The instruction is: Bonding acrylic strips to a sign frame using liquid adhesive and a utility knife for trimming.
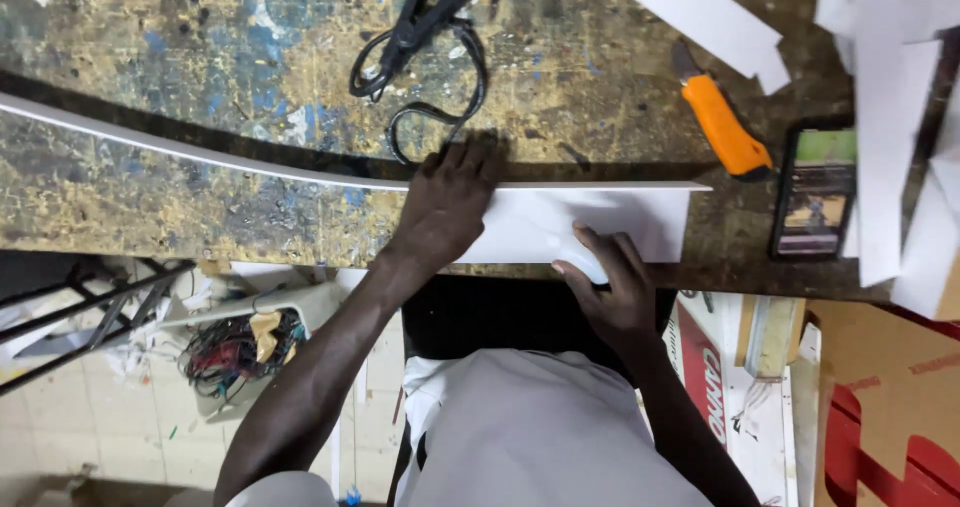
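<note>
**Both hands flat on a white sheet at the table edge**

Far left, below the table [150, 207]: dark metal rods [80, 312] and a tangle of coloured wires [235, 352] over a tiled floor. Across the paint-spattered top, a long thin white strip [200, 157], curving from the left edge toward the middle. Near centre, black scissors [425, 42] lying farther back, handles loose on the wood. Just in front of the scissors, left hand [450, 207] spread palm down, fingers extended, pressing the left end of a white sheet [620, 222]; not gripping, only bearing down. White sheet flat along the near edge of the table, directly ahead of the torso. Right hand [610, 282] also open, fingers laid over the sheet's lower edge, thumb side curled at the table rim. Further right, an orange utility knife [722, 122] lying at an angle, then a phone [815, 192] with lit screen. At the far right, loose white strips [885, 147] stacked and overlapping.
</note>
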